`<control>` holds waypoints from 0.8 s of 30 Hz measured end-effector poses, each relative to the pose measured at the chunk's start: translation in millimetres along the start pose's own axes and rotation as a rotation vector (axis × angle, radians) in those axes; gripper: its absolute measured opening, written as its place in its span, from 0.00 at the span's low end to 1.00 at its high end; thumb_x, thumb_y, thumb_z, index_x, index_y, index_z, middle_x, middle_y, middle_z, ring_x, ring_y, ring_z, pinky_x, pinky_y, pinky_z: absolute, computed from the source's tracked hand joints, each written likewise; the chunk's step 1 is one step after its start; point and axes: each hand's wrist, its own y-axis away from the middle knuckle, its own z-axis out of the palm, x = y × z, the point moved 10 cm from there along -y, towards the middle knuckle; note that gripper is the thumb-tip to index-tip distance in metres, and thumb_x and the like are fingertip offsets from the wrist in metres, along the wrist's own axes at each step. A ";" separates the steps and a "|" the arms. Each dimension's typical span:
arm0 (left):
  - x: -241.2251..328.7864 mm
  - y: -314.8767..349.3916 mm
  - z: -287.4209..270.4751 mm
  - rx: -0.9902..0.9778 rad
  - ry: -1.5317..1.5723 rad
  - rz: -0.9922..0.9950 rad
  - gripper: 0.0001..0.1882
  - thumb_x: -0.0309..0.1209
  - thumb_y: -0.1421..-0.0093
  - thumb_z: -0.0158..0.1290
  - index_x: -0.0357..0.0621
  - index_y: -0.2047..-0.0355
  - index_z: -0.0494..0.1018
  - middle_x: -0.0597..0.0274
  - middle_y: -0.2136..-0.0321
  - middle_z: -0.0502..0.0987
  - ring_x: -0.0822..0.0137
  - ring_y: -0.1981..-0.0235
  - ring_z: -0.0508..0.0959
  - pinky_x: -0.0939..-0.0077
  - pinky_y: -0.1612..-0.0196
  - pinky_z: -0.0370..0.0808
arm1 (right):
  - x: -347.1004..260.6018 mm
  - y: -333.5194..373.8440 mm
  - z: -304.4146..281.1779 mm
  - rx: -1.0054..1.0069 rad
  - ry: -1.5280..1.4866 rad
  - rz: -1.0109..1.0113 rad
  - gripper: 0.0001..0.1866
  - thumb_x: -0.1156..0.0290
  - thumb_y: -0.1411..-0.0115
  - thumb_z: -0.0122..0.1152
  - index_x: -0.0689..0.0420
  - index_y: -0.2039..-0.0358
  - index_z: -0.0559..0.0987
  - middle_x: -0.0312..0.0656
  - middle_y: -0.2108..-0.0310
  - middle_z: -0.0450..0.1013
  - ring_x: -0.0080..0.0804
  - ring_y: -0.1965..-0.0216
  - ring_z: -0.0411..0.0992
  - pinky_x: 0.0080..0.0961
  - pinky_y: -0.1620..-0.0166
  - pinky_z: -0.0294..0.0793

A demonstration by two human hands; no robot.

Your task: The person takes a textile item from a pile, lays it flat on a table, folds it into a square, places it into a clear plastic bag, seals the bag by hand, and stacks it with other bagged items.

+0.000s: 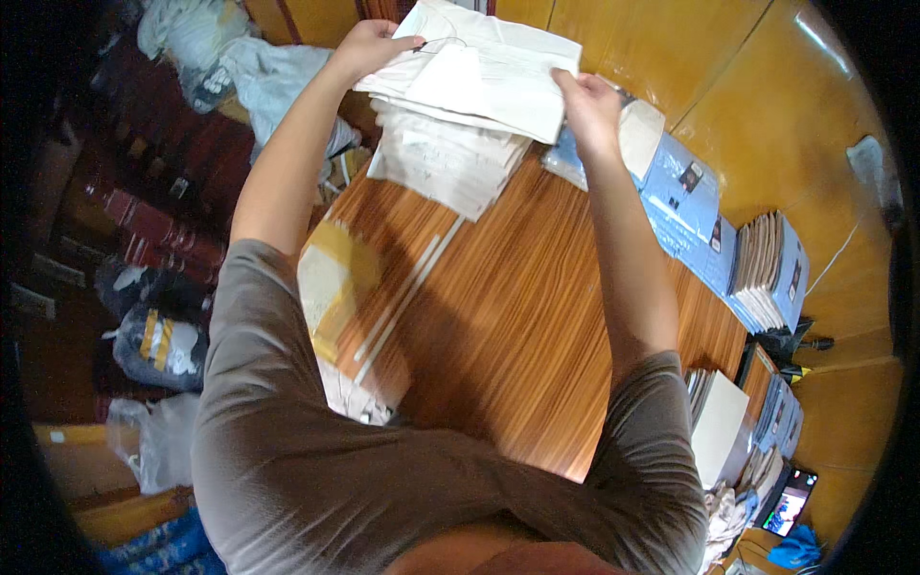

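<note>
White folded garment is held up between both hands over the far end of the wooden table. Left hand is closed on its far-left edge, apparently together with a thin wire hanger; right hand is pinched shut on the right edge. Folding or squaring-up seems to be in hand; a level, even lowering would be called for next. Cloth looks pale, flat, creased, layered. Just beneath the grip a stack of bagged white garments lies. Right of the grip, blue flat packets are lined up.
</note>
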 end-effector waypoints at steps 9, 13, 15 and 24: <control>-146.2 -30.1 39.3 -0.082 0.137 -0.233 0.30 0.57 0.42 0.66 0.40 0.56 0.83 0.60 0.65 0.83 0.68 0.65 0.80 0.74 0.60 0.76 | 140.4 2.2 25.6 -0.126 0.120 0.461 0.31 0.41 0.39 0.67 0.63 0.70 0.83 0.40 0.79 0.75 0.27 0.77 0.75 0.27 0.71 0.75; -124.3 85.7 -12.3 0.429 0.202 0.021 0.23 0.46 0.36 0.64 0.37 0.53 0.80 0.65 0.63 0.82 0.72 0.62 0.78 0.73 0.56 0.76 | 144.4 123.2 -71.0 -0.053 0.184 0.075 0.23 0.51 0.24 0.49 0.56 0.68 0.79 0.30 0.80 0.67 0.18 0.80 0.62 0.20 0.77 0.60; -137.6 204.7 -8.8 0.535 0.133 0.072 0.17 0.39 0.32 0.61 0.37 0.52 0.79 0.64 0.62 0.82 0.72 0.60 0.78 0.74 0.53 0.75 | 166.3 241.2 -91.8 -0.028 0.295 0.025 0.16 0.60 0.26 0.56 0.59 0.63 0.82 0.34 0.72 0.74 0.21 0.71 0.70 0.23 0.66 0.72; -113.7 694.9 199.7 -0.435 0.125 -0.482 0.10 0.35 0.30 0.54 0.43 0.59 0.81 0.56 0.61 0.84 0.59 0.60 0.83 0.63 0.54 0.79 | 140.1 551.1 -45.3 -0.628 0.687 -0.413 0.11 0.63 0.42 0.72 0.52 0.73 0.78 0.43 0.76 0.70 0.50 0.70 0.71 0.47 0.69 0.64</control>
